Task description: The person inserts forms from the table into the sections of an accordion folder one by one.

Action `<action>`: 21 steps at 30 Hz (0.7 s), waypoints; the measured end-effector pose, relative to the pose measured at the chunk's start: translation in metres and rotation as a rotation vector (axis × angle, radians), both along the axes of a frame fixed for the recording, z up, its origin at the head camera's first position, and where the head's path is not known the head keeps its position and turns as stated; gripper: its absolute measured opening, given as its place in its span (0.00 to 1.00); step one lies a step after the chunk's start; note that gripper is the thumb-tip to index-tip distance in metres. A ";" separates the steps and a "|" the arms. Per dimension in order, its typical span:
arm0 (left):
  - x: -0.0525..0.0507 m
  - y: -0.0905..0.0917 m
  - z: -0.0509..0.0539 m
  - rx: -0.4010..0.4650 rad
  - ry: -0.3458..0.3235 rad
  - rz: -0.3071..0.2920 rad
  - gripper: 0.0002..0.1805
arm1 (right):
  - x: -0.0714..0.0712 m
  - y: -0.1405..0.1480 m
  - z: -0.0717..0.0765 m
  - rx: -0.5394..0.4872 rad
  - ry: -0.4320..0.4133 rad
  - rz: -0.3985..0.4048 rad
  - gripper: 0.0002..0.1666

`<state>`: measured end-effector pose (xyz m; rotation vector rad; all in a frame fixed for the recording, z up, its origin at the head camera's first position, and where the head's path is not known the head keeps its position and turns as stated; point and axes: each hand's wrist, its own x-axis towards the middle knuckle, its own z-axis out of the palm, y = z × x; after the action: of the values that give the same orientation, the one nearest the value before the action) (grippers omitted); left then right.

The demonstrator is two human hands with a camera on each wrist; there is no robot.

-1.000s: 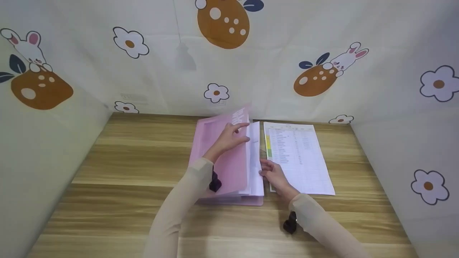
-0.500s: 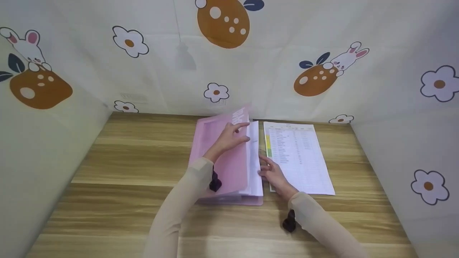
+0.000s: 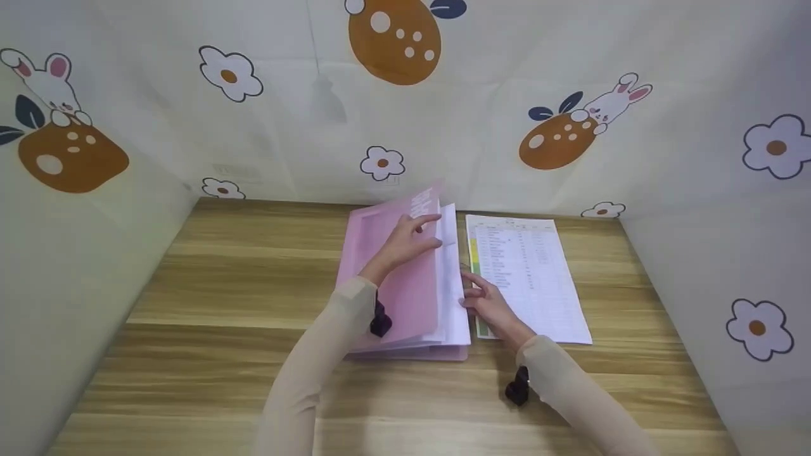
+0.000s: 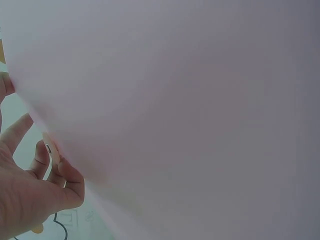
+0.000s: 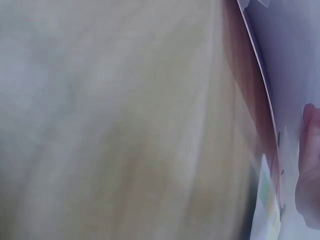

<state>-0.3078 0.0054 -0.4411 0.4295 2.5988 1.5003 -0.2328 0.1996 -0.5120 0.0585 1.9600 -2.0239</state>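
Note:
A pink folder [image 3: 405, 304] lies on the table with its front cover raised and tilted. My left hand [image 3: 402, 244] pinches the cover's right edge; in the left wrist view the pale cover [image 4: 190, 100] fills most of the picture, with the left hand [image 4: 40, 192] at its edge. White paper sheets [image 3: 450, 272] stick out under the cover on the right. At their right edge my right hand [image 3: 494, 307] holds the paper between thumb and fingers. The right wrist view shows only part of the right hand [image 5: 309, 175] against the white paper [image 5: 290, 65].
A printed table sheet [image 3: 538, 297] with a coloured strip down its left side lies right of the folder. Wood-grain tabletop [image 3: 241, 285] extends around both. Patterned cloth walls [image 3: 285, 139] close in the back and sides.
The white sheet's top corner has risen and its lower edge has shifted slightly right, with the right hand moving a little right too. The left hand and pink cover stay nearly still.

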 end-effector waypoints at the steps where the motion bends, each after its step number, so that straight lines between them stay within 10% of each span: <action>1: 0.000 0.000 0.000 0.002 -0.006 0.001 0.27 | -0.001 -0.001 0.000 0.001 0.002 0.009 0.38; 21: -0.001 0.000 -0.003 -0.001 0.021 0.000 0.27 | -0.008 -0.015 -0.008 -0.056 -0.059 0.093 0.38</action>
<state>-0.3090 0.0057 -0.4444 0.4478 2.6153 1.5026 -0.2404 0.1842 -0.5201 0.0141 1.8350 -1.9925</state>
